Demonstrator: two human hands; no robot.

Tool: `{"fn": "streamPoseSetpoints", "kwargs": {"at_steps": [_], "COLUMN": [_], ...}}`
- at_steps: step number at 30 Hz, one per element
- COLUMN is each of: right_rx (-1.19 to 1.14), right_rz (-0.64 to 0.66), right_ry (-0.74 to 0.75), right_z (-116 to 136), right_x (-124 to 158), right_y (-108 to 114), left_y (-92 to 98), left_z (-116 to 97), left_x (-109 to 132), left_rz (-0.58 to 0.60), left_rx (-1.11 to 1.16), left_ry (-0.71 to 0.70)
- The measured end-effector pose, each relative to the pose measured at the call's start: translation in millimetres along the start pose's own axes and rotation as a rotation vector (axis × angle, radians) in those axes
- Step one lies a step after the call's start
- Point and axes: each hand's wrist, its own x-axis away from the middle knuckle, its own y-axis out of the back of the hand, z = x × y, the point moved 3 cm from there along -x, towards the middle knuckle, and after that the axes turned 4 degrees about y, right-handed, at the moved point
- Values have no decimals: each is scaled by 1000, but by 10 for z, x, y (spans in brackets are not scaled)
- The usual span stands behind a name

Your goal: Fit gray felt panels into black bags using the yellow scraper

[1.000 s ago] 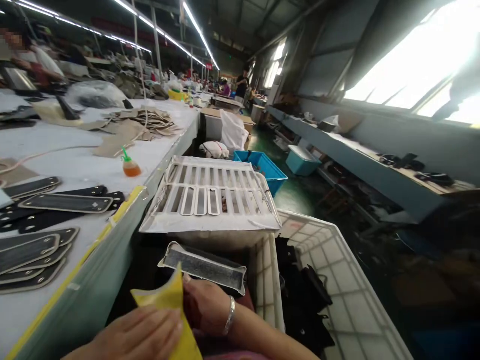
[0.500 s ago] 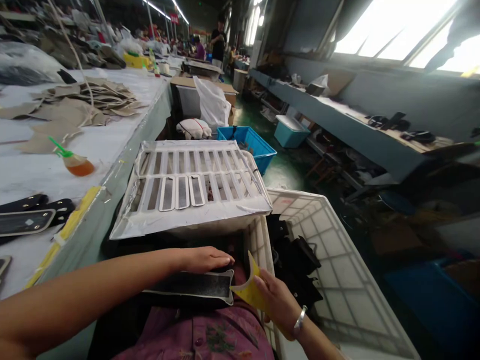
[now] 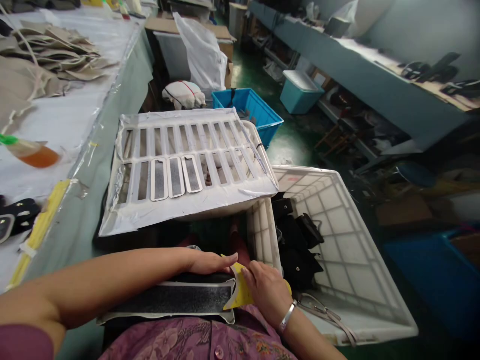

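A long black panel with a raised pale border [image 3: 180, 298] lies across my lap, its right end curling up a little. My left hand [image 3: 212, 262] rests along its far edge, thumb stretched right and the other fingers partly hidden, holding the panel. My right hand [image 3: 268, 290] grips a thin yellow scraper-like sheet [image 3: 240, 286] with a concave edge. That edge meets the panel's right end, close to my left fingertips. Just beyond, a white slotted rack [image 3: 180, 212] carries several slots and three pale-bordered dark strips [image 3: 175, 177] lying side by side.
At right stands a white crate [image 3: 348, 240] with black pieces [image 3: 300, 245] inside and a grey cord over its near rim. A blue bin [image 3: 262, 117] is behind the rack. The left table [image 3: 101, 75] bears grey-brown pieces and an orange-liquid bottle [image 3: 37, 154].
My view has tipped downward. The yellow sheet in my right hand has moved left against the panel's end, beside my left hand. More of the panel now shows.
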Motion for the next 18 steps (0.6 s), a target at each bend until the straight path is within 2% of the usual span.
{"fn": "streamPoseSetpoints", "kwargs": {"at_steps": [2,6,10,14,16,18], "right_rx": [35,61,106,135,147,152], "right_rz": [-32,-112,-170,-179,-171,-155], "right_ry": [27,93,159,239,289,345], "right_z": [39,75,105,108,95,79], "right_x": [-54,-102,-126,-217,-287,-359], "right_y": [8,-12,10,76,98,101], "left_y": [-40,-73,-88,-72,-49,-10], "left_z": [25,102,247,293,298,305], "left_x": [25,27,-53,-112,-111,-92], "left_rz": [209,311,337,364,301,172], "left_rx": [156,569,773,810,766,687], "left_ry": [107,158,184,182,221,267]}}
